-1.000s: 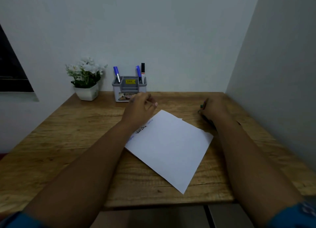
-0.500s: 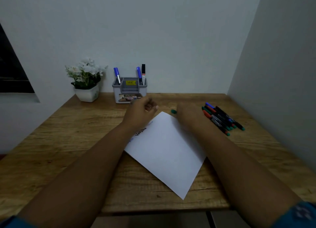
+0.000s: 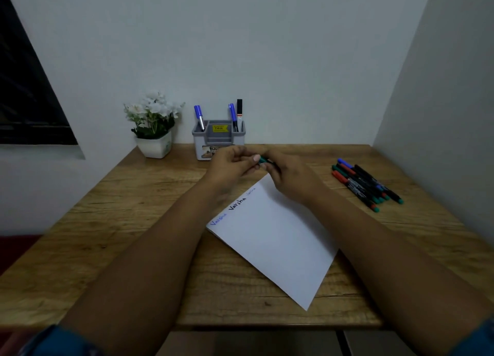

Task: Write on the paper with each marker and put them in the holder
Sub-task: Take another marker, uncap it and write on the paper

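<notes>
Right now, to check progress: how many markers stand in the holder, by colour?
blue markers: 2
black marker: 1
Total in the holder: 3

We see a dim room with soft, flat light and only faint shadows. The white paper (image 3: 275,238) is the brightest spot. The near corners look blurry and stretched, and the walls (image 3: 267,48) lean outward. Far things look a bit grainy.
</notes>
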